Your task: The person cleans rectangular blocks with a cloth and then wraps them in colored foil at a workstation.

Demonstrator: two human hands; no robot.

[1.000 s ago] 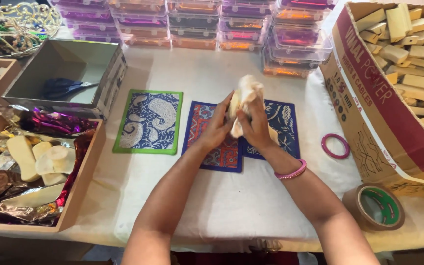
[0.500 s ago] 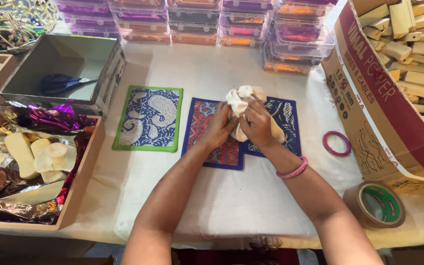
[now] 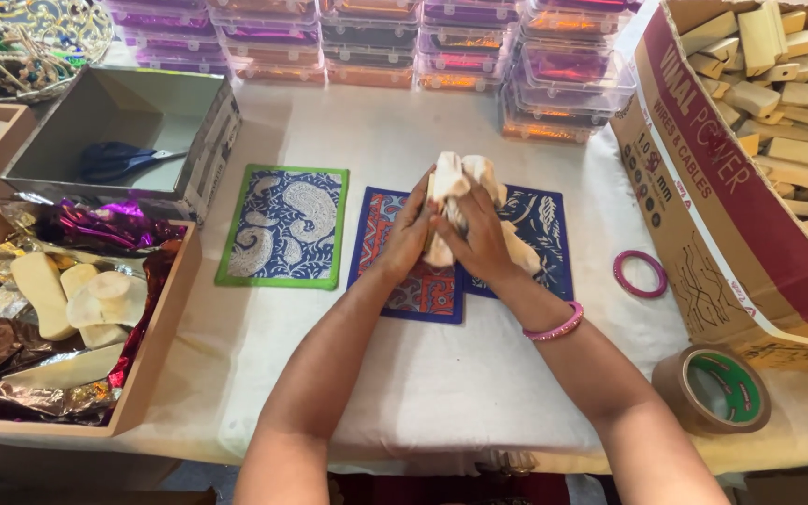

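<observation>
Cream cloth [image 3: 460,180], bunched and crumpled, sits between a person's two hands above a white-covered table [image 3: 441,374]. Left hand [image 3: 411,234] cups the bundle from its near side, fingers closed around the cloth; right hand [image 3: 481,245], a pink bangle [image 3: 558,326] at the wrist, grips it from the other side, fingers curled over a pale wooden piece [image 3: 522,252] that pokes out beneath. Both hands are clenched on the bundle, held over two printed mats, a red-and-blue one [image 3: 411,285] and a dark blue one [image 3: 544,224]. A third mat with a green border [image 3: 284,225] lies just to the left.

Rubbing or wrapping of this kind likely goes best with the wooden piece pinned firmly in one hand while the other works the cloth around it, kept over the mats so nothing rolls off. A pink ring [image 3: 639,274] and a roll of brown tape [image 3: 713,388] lie well to the right, beside a cardboard box of wooden blocks [image 3: 778,84]. Scissors [image 3: 119,161] rest in a grey box at upper left.
</observation>
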